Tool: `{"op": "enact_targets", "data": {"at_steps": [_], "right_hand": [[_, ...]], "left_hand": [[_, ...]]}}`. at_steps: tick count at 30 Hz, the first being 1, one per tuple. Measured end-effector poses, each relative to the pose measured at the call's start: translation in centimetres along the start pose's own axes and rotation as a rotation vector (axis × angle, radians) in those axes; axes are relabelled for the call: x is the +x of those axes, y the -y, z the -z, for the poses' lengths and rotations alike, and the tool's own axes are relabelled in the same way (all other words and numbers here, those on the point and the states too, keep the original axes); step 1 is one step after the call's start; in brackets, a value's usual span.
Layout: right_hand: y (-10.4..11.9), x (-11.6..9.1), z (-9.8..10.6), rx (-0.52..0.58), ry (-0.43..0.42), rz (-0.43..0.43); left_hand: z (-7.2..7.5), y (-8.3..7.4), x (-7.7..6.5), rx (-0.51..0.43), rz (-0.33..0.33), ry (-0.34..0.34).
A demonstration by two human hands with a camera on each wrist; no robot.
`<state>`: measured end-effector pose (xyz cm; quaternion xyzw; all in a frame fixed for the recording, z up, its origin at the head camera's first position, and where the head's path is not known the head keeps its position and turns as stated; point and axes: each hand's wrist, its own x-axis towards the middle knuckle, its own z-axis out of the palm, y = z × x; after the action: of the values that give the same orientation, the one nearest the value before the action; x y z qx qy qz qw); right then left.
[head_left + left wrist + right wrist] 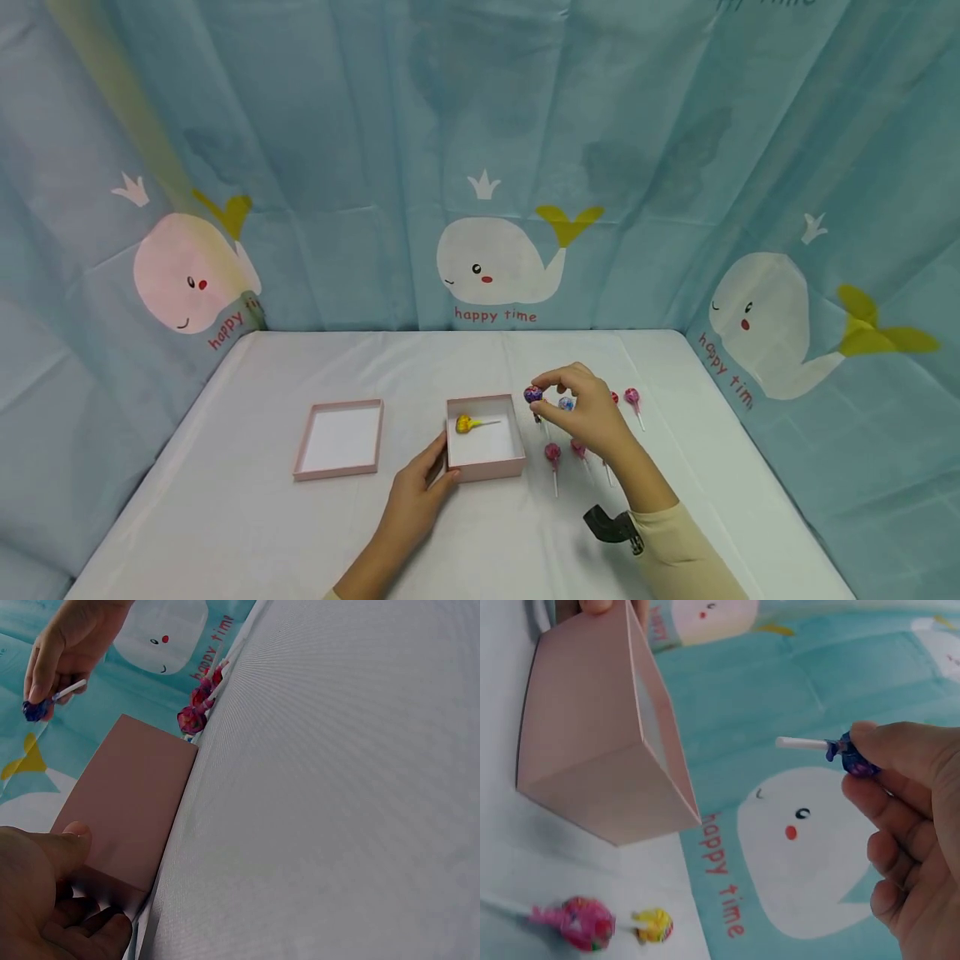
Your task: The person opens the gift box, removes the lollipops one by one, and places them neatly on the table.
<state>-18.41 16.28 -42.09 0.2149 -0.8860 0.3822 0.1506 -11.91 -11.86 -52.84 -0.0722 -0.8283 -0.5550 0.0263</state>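
Note:
A purple-wrapped lollipop [533, 394] is pinched by its candy head between the thumb and fingers of my right hand [591, 410]. It is held up off the table near the right side of a pink box [491, 470], and its white stick points away from the fingertips in the right wrist view. My left hand [414, 498] grips the box at its front left corner, thumb [69, 849] on one wall and fingers around the side. Inside the box lies a yellow lollipop [465, 424].
Left of the box lies a shallow pink-edged lid [335, 477]. Several lollipops lie right of the box, among them a pink one [552, 452], another pink one [632, 395] and a blue one [566, 404], partly under my right hand. A whale-print curtain [337, 275] surrounds the white table.

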Motion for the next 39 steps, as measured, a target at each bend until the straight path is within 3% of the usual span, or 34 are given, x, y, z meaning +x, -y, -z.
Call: {"op": "enact_targets", "data": {"at_steps": [18,32,39], "right_hand": [[-4.7,-5.2,3.4,-0.001,-0.174,-0.077],[-7.5,-6.9,4.7,-0.034,-0.218,-0.228],[-9.0,-7.5,5.2,-0.062,-0.194,-0.251]], "left_hand": [[0.2,-0.3,0.2,0.021,0.007,0.004],[-0.1,-0.1,0.0,0.017,0.025,-0.004],[0.0,-0.2,0.0,0.008,0.045,0.013]]}}
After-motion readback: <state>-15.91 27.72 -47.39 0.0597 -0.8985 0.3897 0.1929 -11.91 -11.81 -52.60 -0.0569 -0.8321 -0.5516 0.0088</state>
